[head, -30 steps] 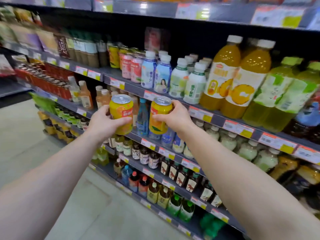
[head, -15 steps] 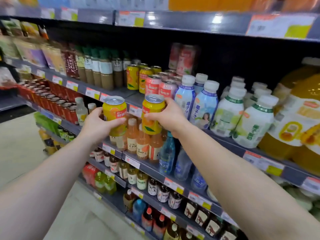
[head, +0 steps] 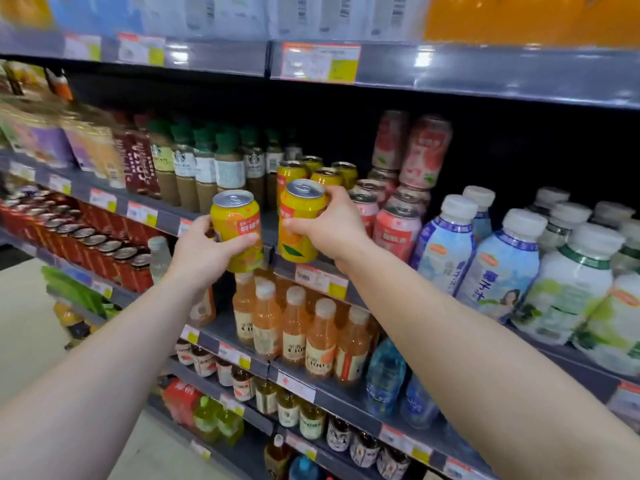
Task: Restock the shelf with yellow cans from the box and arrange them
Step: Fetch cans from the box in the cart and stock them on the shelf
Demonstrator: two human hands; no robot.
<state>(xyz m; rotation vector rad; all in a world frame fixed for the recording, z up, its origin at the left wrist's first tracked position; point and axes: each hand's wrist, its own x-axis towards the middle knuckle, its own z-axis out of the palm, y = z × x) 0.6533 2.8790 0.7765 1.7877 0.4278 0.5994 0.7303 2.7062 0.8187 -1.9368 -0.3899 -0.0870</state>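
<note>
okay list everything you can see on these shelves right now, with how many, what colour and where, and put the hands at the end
held yellow cans: 2, yellow with silver tops, one in the left hand, one in the right hand, at the middle shelf's front edge
shelved yellow cans: at least 4, yellow, middle shelf behind the held ones
pink cans: several, pink, stacked right of the yellow ones
coffee bottles: several, brown with green caps, middle shelf left
white-capped bottles: several, pale blue and green labels, middle shelf right
orange bottles: several, shelf below
red cans: a row, lower left shelf
price tags: many, orange and yellow, shelf edges
left hand: fingers round one can
right hand: fingers round the other can
</note>
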